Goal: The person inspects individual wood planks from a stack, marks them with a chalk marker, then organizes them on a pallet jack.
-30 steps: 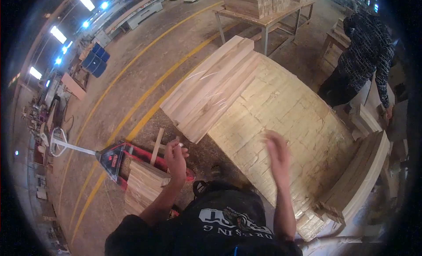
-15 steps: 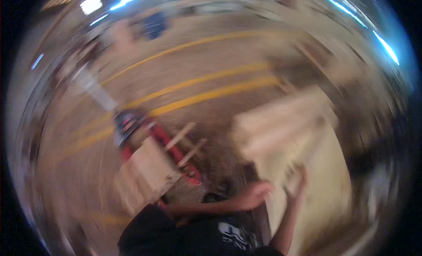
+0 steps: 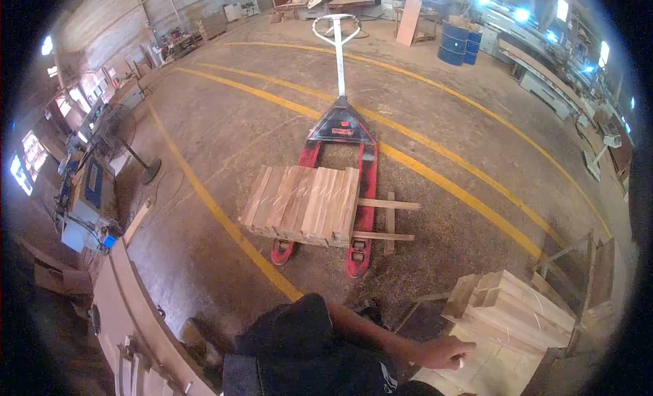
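Observation:
My left hand (image 3: 445,353) is over the pale wooden surface (image 3: 493,355) at the lower right, its fingers curled in. A small light spot shows at the fingertips; what it is, I cannot make out. Just beyond the hand, a stack of light wooden blocks (image 3: 520,304) lies on that surface. My right hand is out of view. Farther off, a row of wooden pieces (image 3: 303,202) with pale marks on top rests across the forks of a red pallet jack (image 3: 367,185), above two thin battens (image 3: 391,236).
The pallet jack's white handle (image 3: 339,56) stands upright. Yellow lines (image 3: 449,178) cross the floor. A pedestal fan (image 3: 146,170) and a curved wooden bench (image 3: 126,301) are on the left. Blue drums (image 3: 452,43) and machines stand at the back right.
The view has swung left and sharpened, bringing the pallet jack to the middle. The wooden surface now sits lower right. My right hand has left the view; my left hand's fingers are curled.

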Tool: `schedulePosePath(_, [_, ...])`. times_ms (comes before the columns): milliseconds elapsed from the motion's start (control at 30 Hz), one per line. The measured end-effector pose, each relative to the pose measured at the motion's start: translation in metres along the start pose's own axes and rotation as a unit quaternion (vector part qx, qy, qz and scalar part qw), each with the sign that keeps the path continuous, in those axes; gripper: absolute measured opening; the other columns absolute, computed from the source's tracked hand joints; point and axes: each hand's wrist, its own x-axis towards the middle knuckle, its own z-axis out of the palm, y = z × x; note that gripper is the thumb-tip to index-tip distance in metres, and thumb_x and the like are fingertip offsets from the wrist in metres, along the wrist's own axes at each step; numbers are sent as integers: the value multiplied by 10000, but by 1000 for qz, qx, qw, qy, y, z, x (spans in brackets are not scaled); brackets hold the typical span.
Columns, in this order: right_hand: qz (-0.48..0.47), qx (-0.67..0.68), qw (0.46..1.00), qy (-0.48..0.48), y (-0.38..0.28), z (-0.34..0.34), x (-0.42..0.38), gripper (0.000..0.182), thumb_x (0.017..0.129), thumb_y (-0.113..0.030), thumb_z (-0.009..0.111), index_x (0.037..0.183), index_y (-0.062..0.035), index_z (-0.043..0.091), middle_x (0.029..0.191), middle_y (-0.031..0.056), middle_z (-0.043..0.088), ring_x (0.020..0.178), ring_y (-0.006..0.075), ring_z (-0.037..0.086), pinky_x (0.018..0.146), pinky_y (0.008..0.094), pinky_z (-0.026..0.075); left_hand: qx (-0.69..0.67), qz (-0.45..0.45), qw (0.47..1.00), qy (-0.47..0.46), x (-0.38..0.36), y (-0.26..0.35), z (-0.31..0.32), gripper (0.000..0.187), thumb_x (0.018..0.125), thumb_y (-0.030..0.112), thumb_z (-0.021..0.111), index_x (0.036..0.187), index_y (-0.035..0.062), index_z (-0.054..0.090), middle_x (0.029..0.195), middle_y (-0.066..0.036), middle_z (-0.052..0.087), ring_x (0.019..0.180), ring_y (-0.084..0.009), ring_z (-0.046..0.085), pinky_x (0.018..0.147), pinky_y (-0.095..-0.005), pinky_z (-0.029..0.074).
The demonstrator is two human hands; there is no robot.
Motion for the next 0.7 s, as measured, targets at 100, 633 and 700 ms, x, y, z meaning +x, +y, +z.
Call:
schedulePosePath(100, [64, 314, 947, -9, 7, -23, 29, 573, 976, -171, 578, 1482, -52, 338, 1404, 243, 483, 1237, 387, 505, 967, 477, 500, 17, 39, 999, 24, 10, 4, -4, 175, 795, 99, 647, 884, 42, 507, 677, -147, 536, 655, -334, 572, 613, -445, 423])
schedulePosePath(633, [190, 547, 798, 166, -144, 102, 41, 327, 971, -244, 590, 1229, -59, 510, 1120, 114, 604, 1024, 274, 605, 916, 452, 523, 179, 374, 898, -144, 89, 64, 47, 194, 774, 48, 696, 767, 74, 504, 691, -95, 534, 615, -297, 575, 555, -411, 479])
schedulePosePath(700, [190, 514, 818, 176, -153, 103, 36, 351, 955, -232, 626, 1232, -48, 512, 1086, 138, 619, 972, 273, 631, 873, 456, 554, 225, 335, 908, -111, 103, 42, 42, 172, 792, 58, 688, 781, 69, 517, 688, -99, 553, 613, -297, 588, 550, -411, 478])
